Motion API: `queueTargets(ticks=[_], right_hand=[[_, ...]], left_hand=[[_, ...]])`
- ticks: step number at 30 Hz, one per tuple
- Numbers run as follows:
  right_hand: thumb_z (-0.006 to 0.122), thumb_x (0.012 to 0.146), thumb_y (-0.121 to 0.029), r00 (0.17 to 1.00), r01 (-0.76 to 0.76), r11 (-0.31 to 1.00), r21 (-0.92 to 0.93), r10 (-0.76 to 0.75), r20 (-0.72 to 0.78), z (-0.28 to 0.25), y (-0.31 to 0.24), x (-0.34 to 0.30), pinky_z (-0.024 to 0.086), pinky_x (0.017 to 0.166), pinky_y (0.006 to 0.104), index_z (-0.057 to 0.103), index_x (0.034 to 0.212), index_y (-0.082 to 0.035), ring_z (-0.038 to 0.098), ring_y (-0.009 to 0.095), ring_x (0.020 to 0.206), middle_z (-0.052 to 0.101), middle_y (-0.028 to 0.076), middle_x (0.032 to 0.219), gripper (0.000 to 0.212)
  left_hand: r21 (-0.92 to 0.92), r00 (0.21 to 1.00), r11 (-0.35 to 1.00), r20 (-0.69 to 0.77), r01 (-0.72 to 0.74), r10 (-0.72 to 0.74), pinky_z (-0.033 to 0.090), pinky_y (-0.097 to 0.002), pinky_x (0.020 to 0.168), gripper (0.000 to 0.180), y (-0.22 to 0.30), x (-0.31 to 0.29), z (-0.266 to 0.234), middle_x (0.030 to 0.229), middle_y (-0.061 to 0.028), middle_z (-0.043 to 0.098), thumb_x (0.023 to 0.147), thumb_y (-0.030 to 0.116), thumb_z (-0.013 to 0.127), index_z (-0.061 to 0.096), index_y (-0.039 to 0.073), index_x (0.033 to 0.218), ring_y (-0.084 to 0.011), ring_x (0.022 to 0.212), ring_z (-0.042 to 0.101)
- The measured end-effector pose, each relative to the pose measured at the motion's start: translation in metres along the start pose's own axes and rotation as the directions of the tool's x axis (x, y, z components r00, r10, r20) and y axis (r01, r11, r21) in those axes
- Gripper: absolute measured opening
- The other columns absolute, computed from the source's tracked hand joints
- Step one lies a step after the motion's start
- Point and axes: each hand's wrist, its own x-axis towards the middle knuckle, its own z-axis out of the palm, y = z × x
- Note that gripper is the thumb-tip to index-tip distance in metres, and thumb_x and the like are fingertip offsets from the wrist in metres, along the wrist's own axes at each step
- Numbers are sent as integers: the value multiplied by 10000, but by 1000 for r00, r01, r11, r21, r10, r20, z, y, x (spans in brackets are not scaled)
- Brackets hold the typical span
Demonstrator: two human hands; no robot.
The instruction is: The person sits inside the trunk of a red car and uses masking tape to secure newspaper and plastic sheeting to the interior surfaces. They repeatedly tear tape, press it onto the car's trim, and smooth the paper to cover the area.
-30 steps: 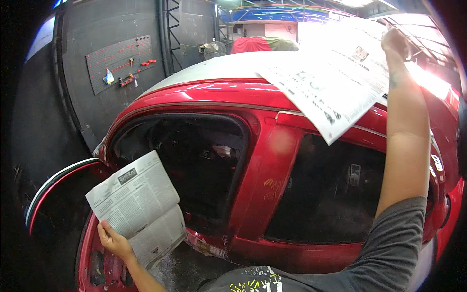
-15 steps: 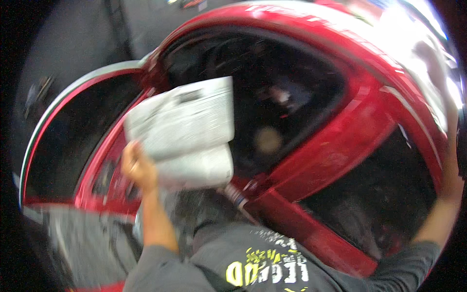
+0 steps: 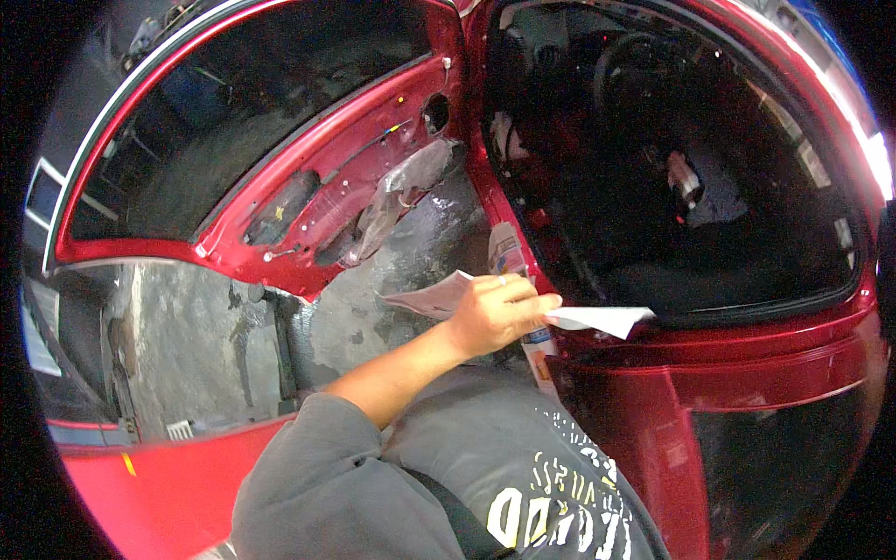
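Observation:
My left hand is closed around a folded sheet of newspaper, its thumb along the top. The paper is seen nearly edge-on and sticks out on both sides of my fist. It hangs in front of my body, beside the open doorway of a red car. Under the hand, more printed paper runs along the car's door sill. My right hand is out of the picture.
The car's open door stands to the left, its inner side bare red metal with holes and torn plastic film. Wet grey floor lies between door and sill. Another red panel crosses the lower left. The cabin is dark.
The newspaper, broad side showing before, has swung right and tilted edge-on with my left hand. My right arm has left the picture. The view has turned toward the open door and doorway.

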Motion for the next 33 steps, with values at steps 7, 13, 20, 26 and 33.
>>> queueTargets(ticks=[7, 13, 20, 26, 33], right_hand=[[808, 711, -52, 989, 97, 868, 487, -141, 54, 238, -181, 91, 556, 836, 499, 784, 1039, -65, 695, 369, 948, 732, 129, 1042, 329], [711, 690, 71, 955, -290, 850, 440, 226, 194, 307, -245, 102, 562, 761, 509, 785, 964, -59, 677, 378, 894, 710, 152, 878, 312], [784, 839, 1, 788, -615, 675, 407, 538, 298, 344, -277, 72, 520, 725, 498, 763, 1012, -72, 669, 400, 823, 715, 172, 895, 189], [775, 874, -45, 651, -724, 464, 510, 705, 283, 431, -272, 83, 522, 740, 505, 704, 972, -69, 664, 416, 845, 720, 159, 927, 124], [774, 913, -93, 629, -708, 337, 620, 700, 338, 602, -243, 144, 528, 703, 512, 705, 972, -69, 678, 411, 792, 715, 166, 877, 94]], left_hand=[[-316, 980, 948, 195, 38, 25, 528, -392, 628, 264, -75, -59, -50, 814, -27, 645, 900, 270, 832, 790, 112, 1106, -237, 718, 660], [-162, 840, 948, 521, 275, -155, 527, -462, 898, 148, -195, -135, -91, 934, -58, 677, 913, 260, 815, 811, 146, 1008, -296, 960, 660], [347, 425, 819, 723, 457, -544, 575, -532, 901, 193, -284, -154, -26, 1048, -152, 750, 985, 261, 702, 835, 204, 1112, -406, 1017, 721], [269, 217, 555, 722, 787, -657, 592, -502, 916, 237, -370, -169, 88, 1126, -190, 791, 1033, 198, 610, 795, 133, 1167, -404, 1072, 756], [173, 424, 624, 596, 762, -682, 574, -533, 857, 158, -534, -197, 195, 989, -255, 764, 1042, 107, 595, 730, 84, 1121, -468, 971, 742]])
